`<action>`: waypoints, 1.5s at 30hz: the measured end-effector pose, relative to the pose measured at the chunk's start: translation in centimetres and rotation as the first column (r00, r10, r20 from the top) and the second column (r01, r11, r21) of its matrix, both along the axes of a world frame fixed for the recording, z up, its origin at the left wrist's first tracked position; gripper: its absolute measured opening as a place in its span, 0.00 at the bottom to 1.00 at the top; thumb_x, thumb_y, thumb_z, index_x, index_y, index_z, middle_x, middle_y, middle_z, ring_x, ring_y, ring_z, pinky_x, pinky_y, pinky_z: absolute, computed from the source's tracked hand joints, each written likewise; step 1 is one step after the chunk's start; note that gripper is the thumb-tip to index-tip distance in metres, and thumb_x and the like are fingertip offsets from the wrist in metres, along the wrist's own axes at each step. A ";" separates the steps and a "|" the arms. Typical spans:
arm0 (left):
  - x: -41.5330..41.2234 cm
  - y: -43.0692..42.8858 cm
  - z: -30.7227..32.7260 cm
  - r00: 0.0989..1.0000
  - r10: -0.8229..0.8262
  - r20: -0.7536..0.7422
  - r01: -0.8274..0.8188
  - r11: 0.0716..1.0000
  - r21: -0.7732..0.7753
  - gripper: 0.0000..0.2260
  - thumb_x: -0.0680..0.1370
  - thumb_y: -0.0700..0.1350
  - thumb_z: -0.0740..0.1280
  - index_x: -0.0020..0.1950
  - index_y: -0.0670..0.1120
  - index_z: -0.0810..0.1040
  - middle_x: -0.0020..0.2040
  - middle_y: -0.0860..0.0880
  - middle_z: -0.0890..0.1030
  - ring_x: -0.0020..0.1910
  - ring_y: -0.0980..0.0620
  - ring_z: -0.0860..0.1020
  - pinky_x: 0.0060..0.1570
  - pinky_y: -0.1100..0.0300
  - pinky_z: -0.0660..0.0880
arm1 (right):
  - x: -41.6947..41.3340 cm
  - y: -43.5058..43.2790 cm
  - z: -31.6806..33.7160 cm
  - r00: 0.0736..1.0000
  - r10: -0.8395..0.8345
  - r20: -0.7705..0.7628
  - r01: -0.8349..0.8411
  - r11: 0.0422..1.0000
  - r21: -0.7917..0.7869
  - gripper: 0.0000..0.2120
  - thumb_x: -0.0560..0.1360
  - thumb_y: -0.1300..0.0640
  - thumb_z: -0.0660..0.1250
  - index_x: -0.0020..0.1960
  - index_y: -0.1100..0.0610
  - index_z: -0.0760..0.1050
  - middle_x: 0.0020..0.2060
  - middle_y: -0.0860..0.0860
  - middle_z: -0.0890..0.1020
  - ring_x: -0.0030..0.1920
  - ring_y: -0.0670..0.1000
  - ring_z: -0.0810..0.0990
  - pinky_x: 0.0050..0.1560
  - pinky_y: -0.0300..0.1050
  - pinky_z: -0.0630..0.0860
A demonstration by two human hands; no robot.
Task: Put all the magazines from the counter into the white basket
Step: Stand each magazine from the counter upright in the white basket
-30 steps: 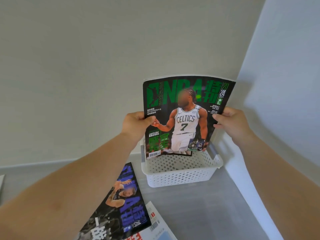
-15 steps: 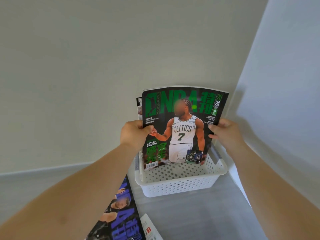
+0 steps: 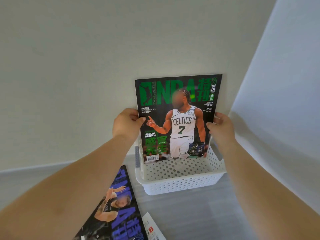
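Note:
A green-and-black basketball magazine (image 3: 176,108) stands upright inside the white perforated basket (image 3: 181,185), its lower edge down in the basket and its back near the wall. My left hand (image 3: 127,124) grips its left edge. My right hand (image 3: 220,129) grips its right edge. On the counter to the basket's left lies a purple-and-black magazine (image 3: 117,210), partly under my left forearm. A white magazine with red print (image 3: 152,229) pokes out beside it at the bottom edge.
The basket sits in the corner of a grey counter (image 3: 199,215), with a pale wall (image 3: 86,66) behind and a white side wall (image 3: 285,101) close on the right.
The green magazine has dropped lower into the basket with both hands still on its edges. A second magazine edge that showed behind it half a second ago is now hidden.

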State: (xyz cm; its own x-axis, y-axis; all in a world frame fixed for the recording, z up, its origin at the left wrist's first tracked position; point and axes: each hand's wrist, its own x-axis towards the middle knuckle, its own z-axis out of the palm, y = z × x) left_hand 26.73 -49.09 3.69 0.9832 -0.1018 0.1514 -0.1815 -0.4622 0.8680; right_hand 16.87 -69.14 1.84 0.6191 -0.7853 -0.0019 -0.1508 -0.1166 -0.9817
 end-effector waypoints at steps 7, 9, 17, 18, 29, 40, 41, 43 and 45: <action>0.2 0.1 0.0 1.000 0.017 0.022 -0.018 0.998 0.056 0.08 0.72 0.43 0.67 0.50 0.43 0.78 0.40 0.51 0.76 0.41 0.52 0.73 0.38 0.63 0.65 | 0.0 0.2 -0.5 0.997 0.064 -0.036 -0.065 0.997 -0.044 0.13 0.71 0.68 0.59 0.49 0.55 0.75 0.43 0.54 0.78 0.38 0.51 0.77 0.35 0.40 0.73; -0.2 0.3 0.1 1.000 0.001 0.011 -0.002 0.999 0.055 0.10 0.72 0.45 0.68 0.51 0.44 0.77 0.41 0.51 0.76 0.41 0.52 0.73 0.33 0.64 0.65 | -0.4 0.5 -0.3 0.998 0.049 -0.035 -0.050 0.998 -0.045 0.12 0.71 0.68 0.60 0.49 0.53 0.72 0.46 0.55 0.79 0.40 0.50 0.78 0.39 0.41 0.75; -3.7 5.5 -0.7 0.998 -0.053 -0.044 0.060 0.985 0.161 0.08 0.75 0.50 0.63 0.48 0.48 0.77 0.40 0.54 0.74 0.41 0.54 0.71 0.38 0.64 0.64 | -5.0 3.6 0.2 0.969 -0.246 -0.004 0.240 0.950 -0.200 0.23 0.72 0.65 0.60 0.66 0.58 0.65 0.66 0.56 0.70 0.66 0.58 0.67 0.67 0.53 0.65; -4.5 7.0 -1.1 0.996 -0.062 -0.068 0.073 0.982 0.176 0.08 0.75 0.49 0.63 0.48 0.47 0.77 0.39 0.54 0.74 0.39 0.56 0.71 0.39 0.64 0.64 | -6.0 4.6 0.1 0.967 -0.257 0.002 0.249 0.938 -0.240 0.22 0.72 0.64 0.61 0.66 0.58 0.65 0.65 0.56 0.70 0.67 0.57 0.65 0.68 0.52 0.63; -13.2 26.0 -7.9 0.946 0.112 -0.305 0.029 0.906 0.423 0.11 0.75 0.42 0.64 0.57 0.44 0.76 0.57 0.42 0.80 0.54 0.44 0.77 0.53 0.57 0.71 | -15.2 25.4 -7.3 0.828 0.289 -0.480 -0.514 0.731 -0.448 0.23 0.77 0.52 0.56 0.71 0.52 0.58 0.74 0.49 0.57 0.74 0.50 0.52 0.72 0.43 0.49; -9.8 30.4 -8.6 0.956 -0.026 -0.293 0.196 0.798 0.570 0.19 0.75 0.43 0.62 0.66 0.47 0.69 0.67 0.44 0.72 0.62 0.43 0.73 0.61 0.53 0.72 | -16.4 29.9 -11.8 0.696 0.204 -0.688 -0.653 0.580 -0.488 0.26 0.77 0.43 0.48 0.73 0.46 0.48 0.75 0.48 0.46 0.75 0.49 0.40 0.70 0.41 0.32; -8.9 30.2 -8.6 0.955 -0.052 -0.292 0.226 0.764 0.604 0.20 0.75 0.45 0.62 0.67 0.47 0.67 0.69 0.45 0.69 0.65 0.44 0.70 0.63 0.52 0.69 | -16.4 30.0 -11.9 0.710 0.203 -0.674 -0.641 0.582 -0.500 0.26 0.77 0.43 0.48 0.73 0.46 0.49 0.75 0.48 0.46 0.75 0.49 0.40 0.69 0.39 0.30; -7.3 29.6 -8.7 0.948 -0.093 -0.305 0.279 0.705 0.652 0.23 0.75 0.47 0.62 0.70 0.47 0.62 0.71 0.45 0.65 0.68 0.44 0.66 0.66 0.51 0.65 | -16.4 30.2 -11.9 0.720 0.202 -0.664 -0.635 0.578 -0.513 0.26 0.77 0.44 0.49 0.73 0.47 0.50 0.75 0.48 0.46 0.75 0.49 0.40 0.68 0.37 0.28; -5.7 29.0 -9.0 0.939 -0.125 -0.320 0.320 0.659 0.681 0.26 0.75 0.49 0.63 0.71 0.47 0.59 0.72 0.44 0.63 0.69 0.44 0.64 0.68 0.49 0.63 | -16.4 30.3 -11.9 0.723 0.207 -0.659 -0.636 0.571 -0.519 0.25 0.77 0.44 0.50 0.73 0.47 0.51 0.75 0.49 0.46 0.75 0.50 0.40 0.69 0.39 0.30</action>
State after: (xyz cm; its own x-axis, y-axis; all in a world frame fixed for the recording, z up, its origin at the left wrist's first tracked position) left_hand 20.99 -20.10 -5.30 0.9098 -0.3025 -0.2842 -0.2092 -0.9256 0.3154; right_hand 0.52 -38.83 -10.06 0.9468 -0.3219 -0.0017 -0.2991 -0.8776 -0.3746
